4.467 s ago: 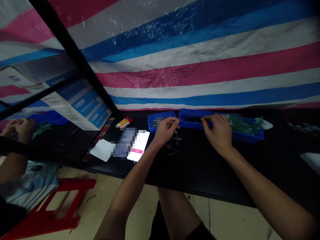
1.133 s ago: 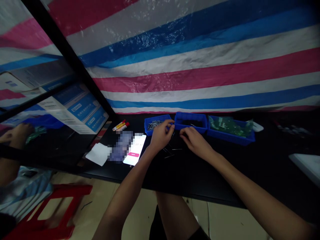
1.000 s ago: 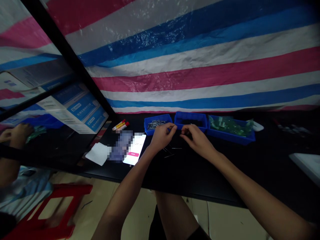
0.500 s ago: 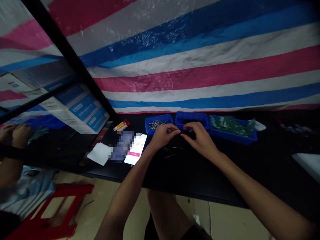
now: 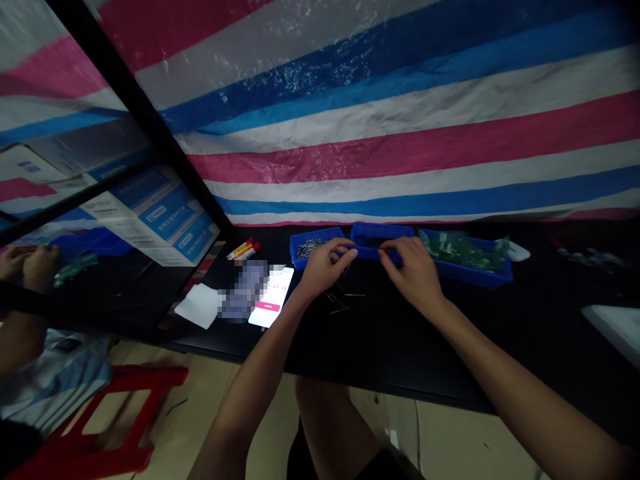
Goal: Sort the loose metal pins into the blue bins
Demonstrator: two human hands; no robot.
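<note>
My left hand (image 5: pixel 326 268) is closed in a pinch in front of the left blue bin (image 5: pixel 298 263), which holds a heap of thin metal pins (image 5: pixel 309 248). A faint thin piece seems to hang under its fingertips, too dark to make out. My right hand (image 5: pixel 414 272) is at the front edge of the middle blue bin (image 5: pixel 367 254), thumb and forefinger close together; whatever is between them is hidden. Several loose pins (image 5: pixel 340 309) lie on the black table below my left hand.
A right blue bin (image 5: pixel 475 277) holds green plastic bags (image 5: pixel 463 250). Left of my arm lie a lit phone (image 5: pixel 270 300), white paper (image 5: pixel 199 307) and red-yellow tubes (image 5: pixel 244 250). A striped sheet (image 5: pixel 400 160) hangs behind. Across a black frame, another person's hands (image 5: pixel 37 267) are visible.
My hands have moved apart. The right hand has shifted right, away from the left one, and the left hand has turned slightly. The bins and phone stay put.
</note>
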